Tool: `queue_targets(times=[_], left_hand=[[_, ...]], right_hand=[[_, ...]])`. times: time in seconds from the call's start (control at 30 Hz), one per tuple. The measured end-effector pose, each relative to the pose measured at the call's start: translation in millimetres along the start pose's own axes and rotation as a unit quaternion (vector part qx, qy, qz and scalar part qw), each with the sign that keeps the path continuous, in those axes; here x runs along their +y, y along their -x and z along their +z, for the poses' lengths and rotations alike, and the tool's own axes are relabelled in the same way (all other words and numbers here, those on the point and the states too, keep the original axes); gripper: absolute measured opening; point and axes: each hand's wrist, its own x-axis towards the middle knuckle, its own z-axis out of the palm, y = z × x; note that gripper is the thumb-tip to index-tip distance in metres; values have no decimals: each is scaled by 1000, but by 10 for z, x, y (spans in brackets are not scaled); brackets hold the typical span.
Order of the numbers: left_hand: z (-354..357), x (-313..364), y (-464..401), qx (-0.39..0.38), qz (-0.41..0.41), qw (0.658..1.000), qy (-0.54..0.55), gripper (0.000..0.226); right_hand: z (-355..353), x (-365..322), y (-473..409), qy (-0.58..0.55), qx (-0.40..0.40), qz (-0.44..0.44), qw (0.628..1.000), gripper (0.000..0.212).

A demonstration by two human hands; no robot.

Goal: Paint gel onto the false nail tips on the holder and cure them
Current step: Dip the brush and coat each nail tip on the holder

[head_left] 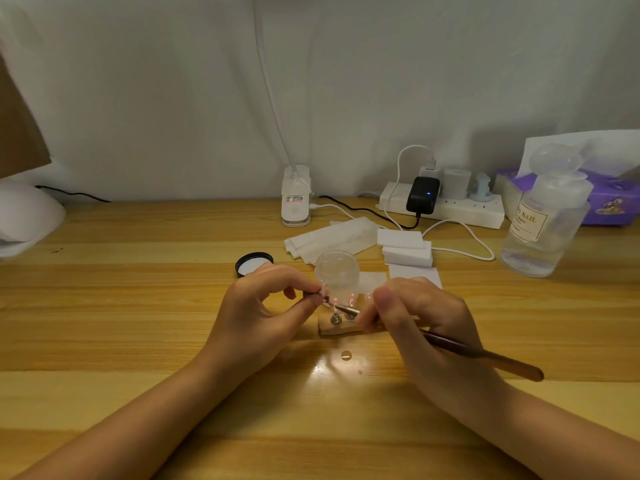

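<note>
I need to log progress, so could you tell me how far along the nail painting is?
Done: the gel jar is open, its black lid set aside. In hand: the right hand works the brush at the nail tips on the wooden holder while the left hand pinches one. Left: curing; no tips are under a lamp.

Far right: white power strip (446, 209), black adapter (422, 195) plugged in
Right edge: purple tissue box (609, 202)
Far middle: clip lamp (295, 199)

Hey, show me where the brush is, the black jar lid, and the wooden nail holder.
brush (485, 356): head view, on the brown handle behind the right hand.
black jar lid (254, 264): head view, on its white inner liner.
wooden nail holder (337, 329): head view, on the front edge of the wooden base.
</note>
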Motion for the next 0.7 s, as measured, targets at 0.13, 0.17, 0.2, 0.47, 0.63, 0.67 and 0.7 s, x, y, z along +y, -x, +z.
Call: queue_targets(times=[0.13,0.17,0.2,0.47,0.63,0.67,0.7], left_hand=[[-5,7,0,0,2,1000,1,11],[-4,11,0,1,3,1000,2,11],[-2,16,1,2,3,1000,3,11],[-4,29,-6,1,-17,1000,-1,13],[17,22,-8,10,-5,1000,5,15],[19,22,-10,11,-1,1000,6,17],[22,22,-11,10,5,1000,4,19]], right_hand=[[-5,-5,1,-19,15,-7,1000,43],[-11,1,-6,-20,25,9,999,41],[-14,9,-10,-18,30,25,999,37],[16,-25,13,-5,1,-19,1000,48],[-37,5,-10,-29,34,26,999,36],[-50,10,-23,-27,38,38,998,31],[-63,15,-28,-22,39,44,998,27]])
